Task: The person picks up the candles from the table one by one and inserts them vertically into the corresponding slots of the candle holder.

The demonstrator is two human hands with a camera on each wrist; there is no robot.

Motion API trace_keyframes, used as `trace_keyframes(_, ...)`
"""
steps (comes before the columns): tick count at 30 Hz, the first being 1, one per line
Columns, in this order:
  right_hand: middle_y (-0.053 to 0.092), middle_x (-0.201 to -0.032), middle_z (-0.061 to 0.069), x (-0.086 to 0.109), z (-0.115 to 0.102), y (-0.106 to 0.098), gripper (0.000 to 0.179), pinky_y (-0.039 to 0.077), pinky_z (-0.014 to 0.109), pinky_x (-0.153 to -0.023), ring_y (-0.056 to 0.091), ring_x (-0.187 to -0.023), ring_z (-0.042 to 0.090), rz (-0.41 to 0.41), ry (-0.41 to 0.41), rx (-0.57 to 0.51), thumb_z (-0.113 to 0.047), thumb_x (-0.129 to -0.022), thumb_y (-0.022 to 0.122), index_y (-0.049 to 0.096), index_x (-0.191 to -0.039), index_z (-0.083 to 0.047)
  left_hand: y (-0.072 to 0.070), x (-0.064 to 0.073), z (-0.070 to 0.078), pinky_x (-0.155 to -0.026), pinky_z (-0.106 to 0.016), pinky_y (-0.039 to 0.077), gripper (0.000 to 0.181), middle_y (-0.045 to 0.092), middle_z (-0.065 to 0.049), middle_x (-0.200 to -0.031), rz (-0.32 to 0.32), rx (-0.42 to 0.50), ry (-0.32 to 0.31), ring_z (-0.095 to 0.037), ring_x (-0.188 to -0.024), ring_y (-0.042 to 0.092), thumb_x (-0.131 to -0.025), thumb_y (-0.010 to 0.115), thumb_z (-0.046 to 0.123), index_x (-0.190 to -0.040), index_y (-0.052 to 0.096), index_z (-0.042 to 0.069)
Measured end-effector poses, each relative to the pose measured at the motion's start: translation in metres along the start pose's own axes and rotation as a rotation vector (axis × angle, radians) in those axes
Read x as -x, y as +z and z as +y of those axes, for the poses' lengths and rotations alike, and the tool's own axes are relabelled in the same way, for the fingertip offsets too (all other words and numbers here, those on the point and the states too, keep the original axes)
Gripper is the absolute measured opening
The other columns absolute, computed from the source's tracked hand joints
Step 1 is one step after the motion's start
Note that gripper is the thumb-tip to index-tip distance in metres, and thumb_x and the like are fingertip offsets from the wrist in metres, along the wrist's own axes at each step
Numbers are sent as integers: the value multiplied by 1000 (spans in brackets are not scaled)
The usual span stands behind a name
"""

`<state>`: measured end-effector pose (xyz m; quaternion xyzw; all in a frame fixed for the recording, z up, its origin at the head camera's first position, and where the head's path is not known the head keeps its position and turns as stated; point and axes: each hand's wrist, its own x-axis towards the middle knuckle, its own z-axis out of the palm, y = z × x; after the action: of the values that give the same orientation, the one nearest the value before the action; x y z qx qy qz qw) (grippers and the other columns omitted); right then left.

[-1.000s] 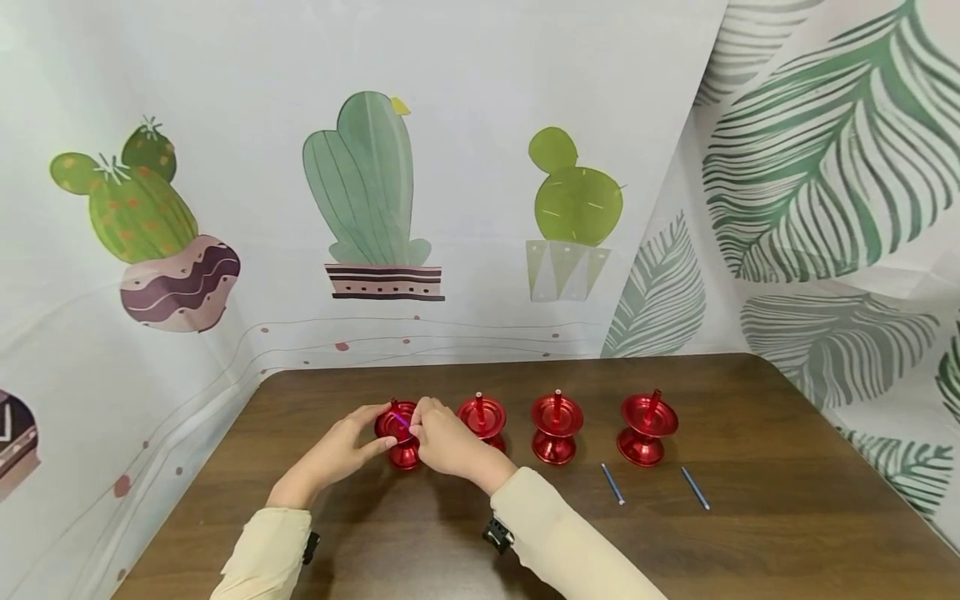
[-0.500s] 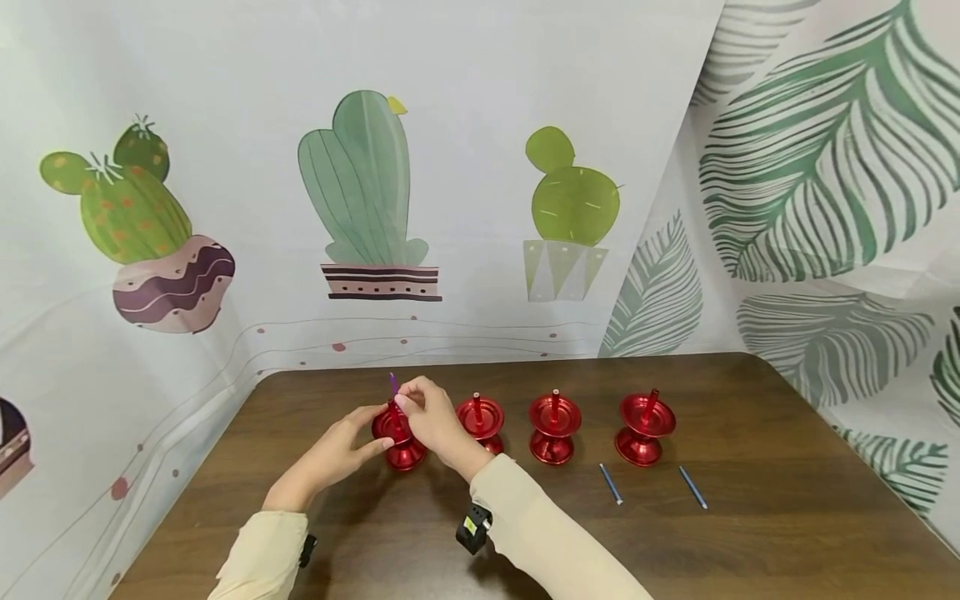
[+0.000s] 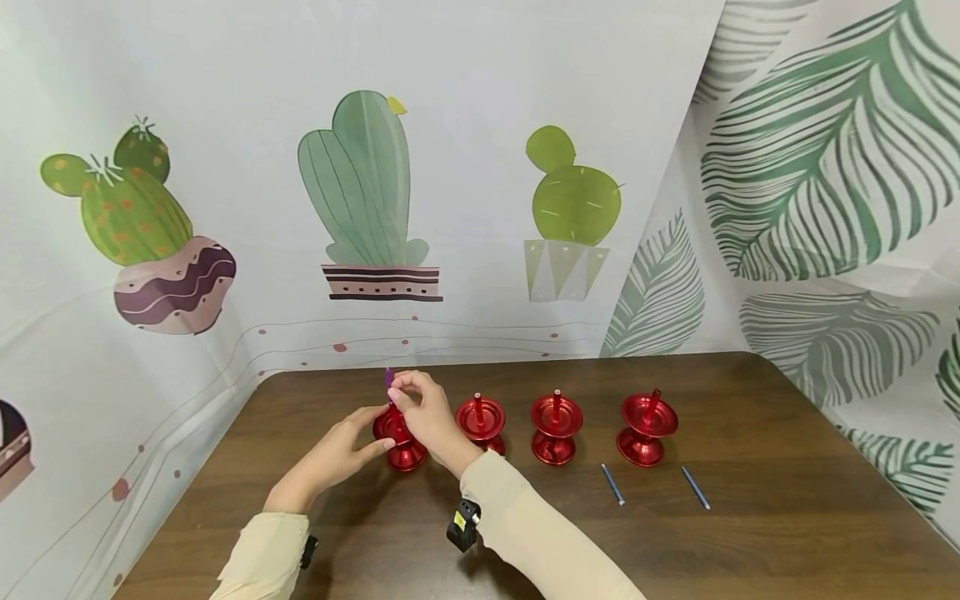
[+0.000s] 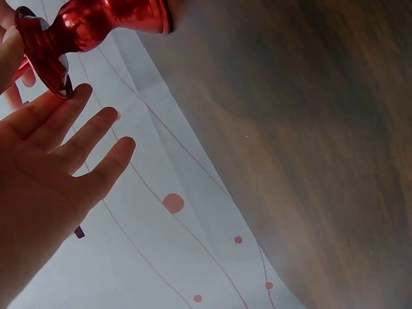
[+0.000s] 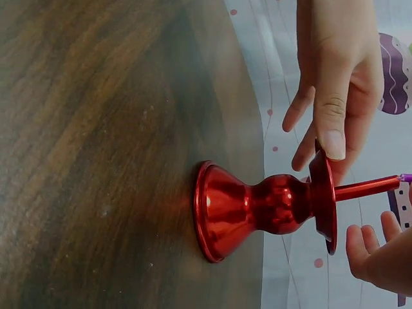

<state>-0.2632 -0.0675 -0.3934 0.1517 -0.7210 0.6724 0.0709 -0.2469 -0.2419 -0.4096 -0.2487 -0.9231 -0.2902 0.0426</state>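
Note:
On the table's left side stands a shiny red candlestick (image 3: 406,456) with a dish and an upright tube. My left hand (image 3: 337,458) holds its dish by the rim, thumb on one side and fingers on the other; the right wrist view shows this grip too. Between thumb and fingers, my right hand (image 3: 433,423) pinches a thin purple candle (image 3: 388,377) upright over the tube. In the right wrist view the lower end of the candle (image 5: 406,177) is right at the mouth of the red tube (image 5: 368,188). The fingers hide part of the candle.
Three more red candlesticks stand in a row to the right: one (image 3: 481,417) beside my right hand, one (image 3: 556,447) in the middle, one (image 3: 641,450) farthest right. Two blue candles (image 3: 612,484) (image 3: 696,488) lie in front of them on the brown wooden table (image 3: 780,500).
My right hand has risen slightly and turned the purple candle from a slant across the dish to upright over the tube. My left hand keeps its hold on the candlestick.

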Motion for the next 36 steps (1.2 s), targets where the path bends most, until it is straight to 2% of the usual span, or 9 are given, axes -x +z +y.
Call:
trace_keyframes(9, 57, -122, 9, 0, 7, 2, 6, 50, 28, -88, 55, -111, 23, -25, -167, 132, -9, -95, 60, 61, -96, -4, 1, 1, 0, -99, -53, 42, 56, 56, -20, -130, 15, -3, 18, -37, -120, 53, -90, 69, 24, -132, 50, -7)
trace_keyframes(23, 57, -122, 8, 4, 13, 0, 5, 50, 32, -88, 53, -111, 23, -52, -172, 206, -8, -95, 58, 61, -99, -6, 0, 1, 2, -99, -54, 42, 57, 54, -22, -131, 11, -4, 20, -39, -121, 52, -90, 68, 24, -133, 49, -8)
trace_keyframes(31, 56, -124, 9, 2, 13, -2, 21, 50, 36, -89, 53, -113, 25, -69, -196, 186, -14, -91, 66, 66, -110, -6, -1, 2, 3, -100, -55, 41, 57, 54, -22, -130, 9, -4, 8, -39, -121, 52, -89, 69, 23, -133, 49, -8)
trace_keyframes(36, 58, -122, 7, 0, 8, -2, 17, 51, 42, -89, 55, -113, 22, -41, -207, 168, -18, -91, 67, 68, -104, -6, 0, 1, 2, -99, -55, 41, 56, 55, -21, -130, 13, -9, 23, -39, -120, 53, -89, 69, 21, -132, 49, -7)
